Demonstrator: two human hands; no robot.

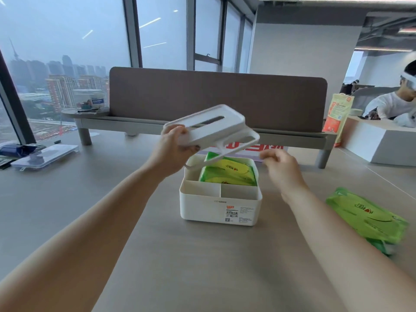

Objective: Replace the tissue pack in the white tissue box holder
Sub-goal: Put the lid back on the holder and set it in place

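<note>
The white tissue box holder stands open on the table in the middle. A green and yellow tissue pack lies in its rear compartment; the two front compartments hold nothing. My left hand grips the left end of the white slotted lid, holding it tilted above the holder. My right hand hovers just right of the holder's rear, fingers loosely curled with nothing in them. A second green tissue pack lies on the table to the right.
A brown desk divider runs across the back. An orange bag stands at its right end. A clear plastic case lies at far left. Another person sits at the far right. Red and white printed material lies behind the holder.
</note>
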